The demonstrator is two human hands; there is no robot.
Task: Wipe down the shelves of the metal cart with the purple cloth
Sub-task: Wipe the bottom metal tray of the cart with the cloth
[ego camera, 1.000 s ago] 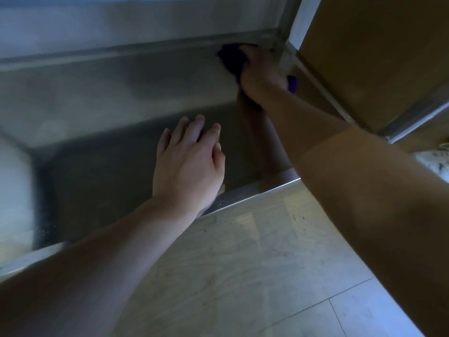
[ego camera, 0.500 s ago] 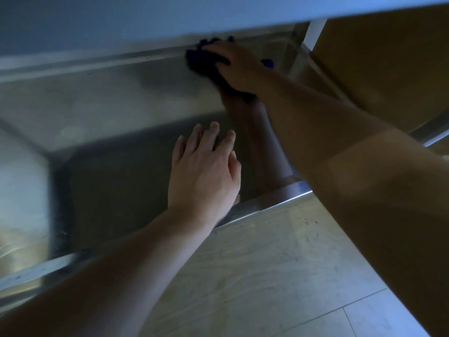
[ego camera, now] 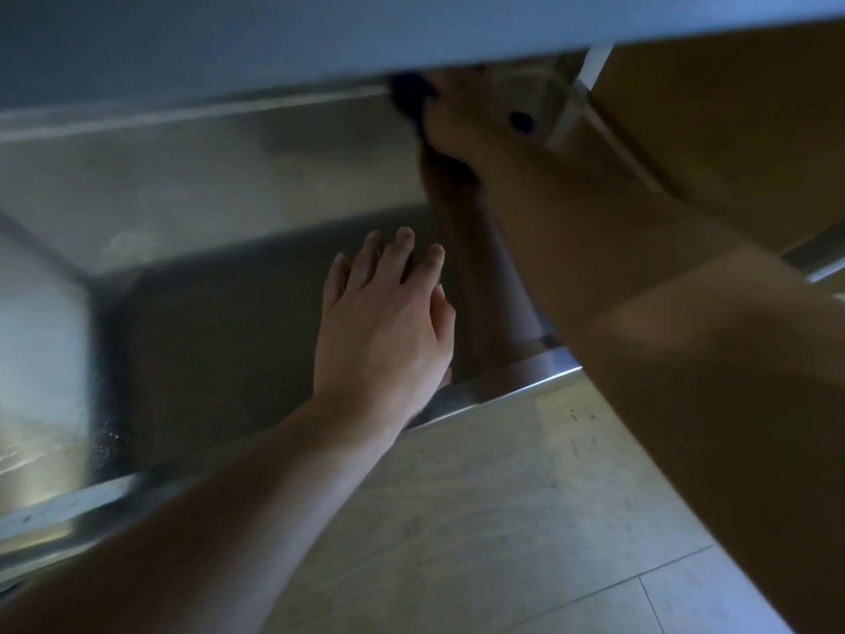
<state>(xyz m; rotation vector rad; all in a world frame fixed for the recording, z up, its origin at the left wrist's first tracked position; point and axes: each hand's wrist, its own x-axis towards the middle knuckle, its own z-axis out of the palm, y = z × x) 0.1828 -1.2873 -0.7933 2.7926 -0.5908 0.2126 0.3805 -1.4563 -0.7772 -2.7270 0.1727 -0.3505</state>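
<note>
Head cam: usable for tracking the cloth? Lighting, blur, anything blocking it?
Head view: dim under the upper shelf, whose blurred edge cuts off the top of the right hand and purple cloth; cloth reads as a near-black smudge, both motion-blurred. Left hand, flat on the lower shelf, is sharper and better lit; glare along the front rim.

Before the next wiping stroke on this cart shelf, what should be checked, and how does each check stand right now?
1. purple cloth under right hand: ok.
2. Cloth at the back edge of the shelf: ok.
3. Fingers' hold on the cloth: cannot tell, the upper shelf hides them.
4. left hand flat, fingers straight, apart from the cloth: ok.
5. Which parts of the shelf are already wiped: cannot tell, too dim.
</note>
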